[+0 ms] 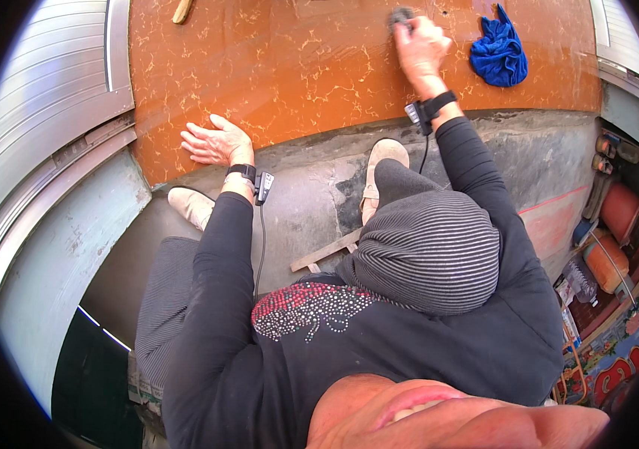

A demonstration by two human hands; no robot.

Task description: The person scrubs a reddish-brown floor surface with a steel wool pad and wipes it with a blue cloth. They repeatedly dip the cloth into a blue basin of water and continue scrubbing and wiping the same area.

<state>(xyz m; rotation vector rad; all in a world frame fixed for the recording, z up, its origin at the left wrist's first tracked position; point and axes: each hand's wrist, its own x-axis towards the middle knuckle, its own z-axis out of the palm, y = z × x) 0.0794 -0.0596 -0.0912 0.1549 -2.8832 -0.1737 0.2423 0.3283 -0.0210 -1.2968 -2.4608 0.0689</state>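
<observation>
An orange-brown surface with a pale marbled pattern (pixel 297 84) spreads before me, and part of it looks wet. My right hand (pixel 421 49) grips a dark grey scouring pad (pixel 401 19) against it, near the top of the view. The pad is blurred, so its exact material is unclear. Lower on the left, my left hand (pixel 218 141) lies palm-down near the front edge of the surface, holding nothing, thumb and fingers spread. To the right of my right hand rests a crumpled blue cloth (pixel 499 53).
A wooden handle or stick (pixel 183 10) lies at the top left. Metal shutter panels (pixel 55 73) flank the surface on the left. Below its edge is grey concrete (pixel 302 191), with a wooden frame (pixel 325 250) near my knee. Several containers, including a red bucket (pixel 621 210), stand at right.
</observation>
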